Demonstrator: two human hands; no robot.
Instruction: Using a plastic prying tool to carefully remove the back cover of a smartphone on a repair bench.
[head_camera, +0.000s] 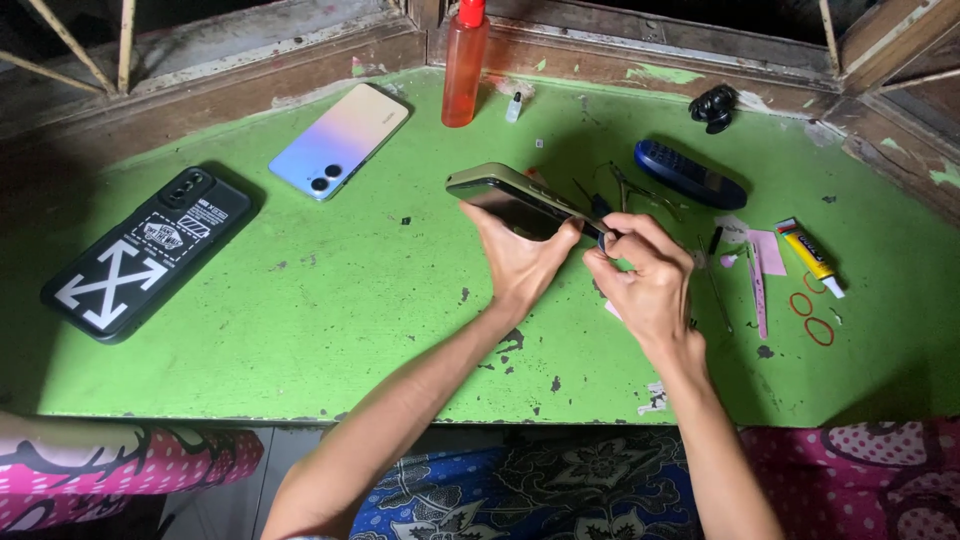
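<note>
**Two hands work at the edge of a tilted smartphone**

The left hand (520, 258) is closed around a smartphone (510, 195) with a pale gold frame, holding it tilted on its long edge above the middle of the green bench (300, 310), dark screen side toward the palm. The right hand (645, 275) is pinched shut on a small dark tool (603, 237) at the phone's right end; what kind of tool it is cannot be made out.

Just behind the hands lie metal tweezers (630, 190) and a blue keypad phone (688, 173). To the right are a pink flat strip (758, 285), a yellow glue tube (812, 256) and two red rubber bands (810, 318). At the back edge stands an orange bottle with a red cap (464, 70), with a small black object (714, 105) farther right. On the left of the bench, well apart from the hands, lie a pastel gradient smartphone (340, 140) face down and a phone in a black case with white cross markings (145, 250).
</note>
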